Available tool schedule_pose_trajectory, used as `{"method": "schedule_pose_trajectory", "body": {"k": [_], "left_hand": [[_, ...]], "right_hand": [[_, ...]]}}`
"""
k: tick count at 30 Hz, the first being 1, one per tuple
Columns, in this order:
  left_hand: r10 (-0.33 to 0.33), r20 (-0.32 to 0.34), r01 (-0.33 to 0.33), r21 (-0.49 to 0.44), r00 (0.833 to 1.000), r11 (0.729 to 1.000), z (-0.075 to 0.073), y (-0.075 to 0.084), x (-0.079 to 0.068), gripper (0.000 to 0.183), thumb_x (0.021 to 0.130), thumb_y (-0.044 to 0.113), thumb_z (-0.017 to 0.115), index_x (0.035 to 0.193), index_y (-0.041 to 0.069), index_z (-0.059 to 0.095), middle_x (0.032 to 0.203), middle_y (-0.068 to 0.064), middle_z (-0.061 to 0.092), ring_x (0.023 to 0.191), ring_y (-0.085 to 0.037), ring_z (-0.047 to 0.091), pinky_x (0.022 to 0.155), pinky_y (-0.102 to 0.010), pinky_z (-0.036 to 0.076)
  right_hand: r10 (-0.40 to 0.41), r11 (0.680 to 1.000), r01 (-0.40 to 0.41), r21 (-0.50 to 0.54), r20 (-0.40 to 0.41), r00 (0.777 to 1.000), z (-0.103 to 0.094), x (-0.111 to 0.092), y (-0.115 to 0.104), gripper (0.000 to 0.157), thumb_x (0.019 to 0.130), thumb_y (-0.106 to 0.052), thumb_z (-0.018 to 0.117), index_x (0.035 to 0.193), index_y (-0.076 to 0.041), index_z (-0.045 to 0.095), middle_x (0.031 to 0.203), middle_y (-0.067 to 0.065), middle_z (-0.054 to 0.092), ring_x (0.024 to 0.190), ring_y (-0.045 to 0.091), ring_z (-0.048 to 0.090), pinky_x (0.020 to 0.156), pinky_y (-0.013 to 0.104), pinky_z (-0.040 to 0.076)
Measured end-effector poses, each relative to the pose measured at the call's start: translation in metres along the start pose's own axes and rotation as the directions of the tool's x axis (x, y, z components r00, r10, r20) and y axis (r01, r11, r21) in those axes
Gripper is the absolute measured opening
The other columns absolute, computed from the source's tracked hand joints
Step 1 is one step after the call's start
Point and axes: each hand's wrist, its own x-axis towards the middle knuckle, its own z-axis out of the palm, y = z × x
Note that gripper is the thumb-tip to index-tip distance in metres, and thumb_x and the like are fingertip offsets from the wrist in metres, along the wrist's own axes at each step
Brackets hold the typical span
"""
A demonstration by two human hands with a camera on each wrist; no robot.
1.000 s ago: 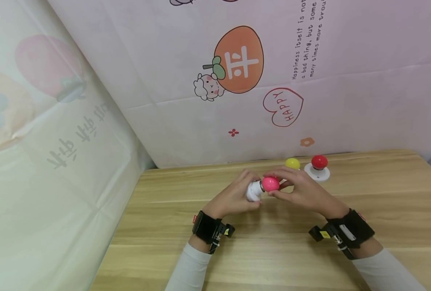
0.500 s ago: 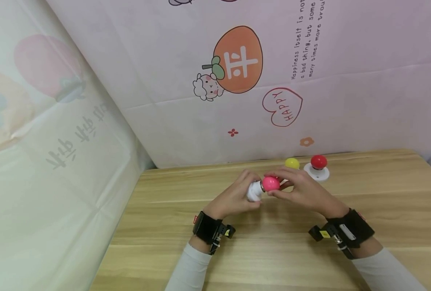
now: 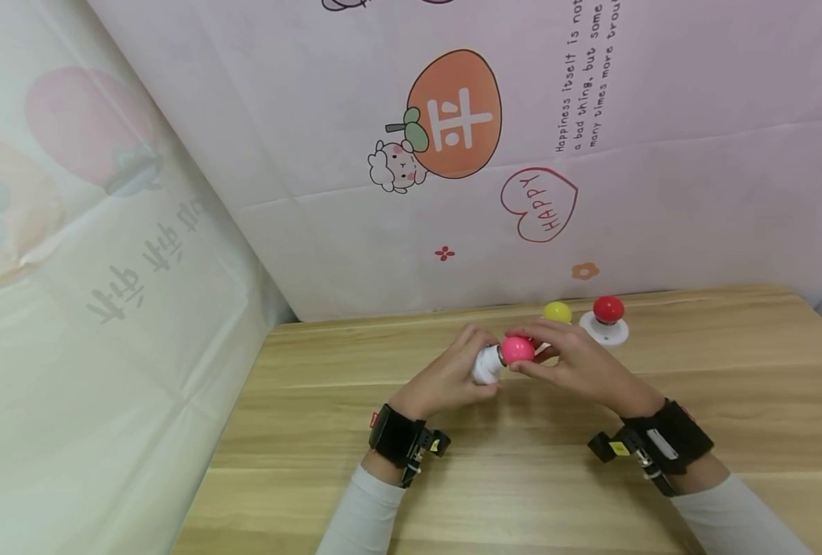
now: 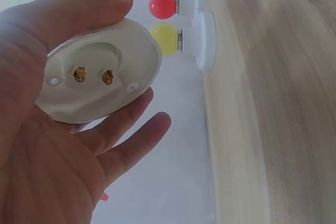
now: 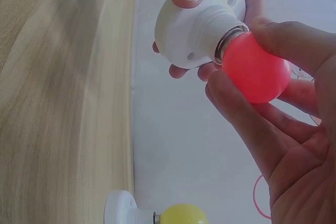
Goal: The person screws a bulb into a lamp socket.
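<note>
My left hand (image 3: pixel 452 375) grips a white round lamp holder (image 5: pixel 181 30) by its base rim, thumb on one side and fingers on the other. The underside of the lamp holder, with two brass screws, faces the left wrist camera. With thumb and fingertips my right hand (image 3: pixel 577 362) pinches a pink light bulb (image 5: pixel 256 67). The metal base of the bulb sits at the mouth of the holder, a band of metal showing between them. Both are held up over the wooden table (image 3: pixel 494 493), tilted sideways, bulb to the right in the head view.
At the table's back edge a red bulb (image 3: pixel 608 309) stands upright in a white holder (image 3: pixel 605 332). Left of it is a yellow bulb (image 3: pixel 558 311), its holder (image 4: pixel 206 40) mostly hidden by my right hand in the head view. A printed cloth (image 3: pixel 355 254) hangs behind the table.
Both hands keep their hold and have barely moved. The lamp holder and pink bulb have shifted very slightly to the right in the head view.
</note>
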Motion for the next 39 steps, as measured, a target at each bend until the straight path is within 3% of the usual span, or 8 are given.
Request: {"method": "schedule_pose_trajectory", "body": {"k": [14, 26, 34, 39], "left_hand": [[-0.016, -0.012, 0.016, 0.006, 1.000, 1.000, 0.0008, 0.0000, 0.0003, 0.057, 0.091, 0.014, 0.084, 0.139, 0.013, 0.052, 0.138, -0.002, 0.046, 0.113, -0.010, 0.055, 0.098, -0.019, 0.052], [0.007, -0.017, -0.006, 0.058, 1.000, 0.998, 0.0011, -0.0018, 0.0010, 0.061, 0.094, 0.031, 0.083, 0.143, 0.014, 0.051, 0.138, 0.000, 0.047, 0.112, -0.009, 0.055, 0.095, -0.017, 0.052], [0.004, -0.001, -0.004, 0.062, 1.000, 0.998, 0.0009, -0.0021, 0.0017, 0.061, 0.096, 0.033, 0.081, 0.146, 0.015, 0.050, 0.141, 0.002, 0.049, 0.118, -0.009, 0.053, 0.100, -0.018, 0.052], [0.000, -0.007, 0.000, 0.084, 1.000, 0.996, 0.0017, -0.0044, 0.0012, 0.066, 0.096, 0.036, 0.080, 0.150, 0.015, 0.048, 0.151, -0.001, 0.047, 0.132, -0.011, 0.051, 0.110, -0.024, 0.050]], "right_hand": [[-0.027, 1.000, 0.026, -0.018, -0.038, 0.999, 0.0011, 0.0022, -0.0015, 0.048, 0.086, -0.013, 0.090, 0.130, -0.005, 0.072, 0.121, 0.007, 0.077, 0.093, 0.013, 0.073, 0.076, 0.026, 0.064], [0.006, 1.000, -0.007, -0.028, -0.050, 0.999, 0.0020, 0.0040, -0.0020, 0.053, 0.085, -0.011, 0.089, 0.133, -0.005, 0.067, 0.122, 0.006, 0.075, 0.096, 0.013, 0.072, 0.082, 0.030, 0.064], [-0.058, 0.998, 0.057, -0.029, -0.060, 0.996, 0.0017, 0.0036, -0.0002, 0.052, 0.085, -0.007, 0.089, 0.133, -0.006, 0.070, 0.126, 0.005, 0.075, 0.102, 0.013, 0.069, 0.082, 0.026, 0.063], [-0.054, 0.998, 0.053, -0.026, -0.069, 0.996, 0.0020, 0.0041, 0.0009, 0.053, 0.085, -0.007, 0.088, 0.135, -0.006, 0.069, 0.131, 0.006, 0.072, 0.107, 0.013, 0.067, 0.082, 0.023, 0.062]]}}
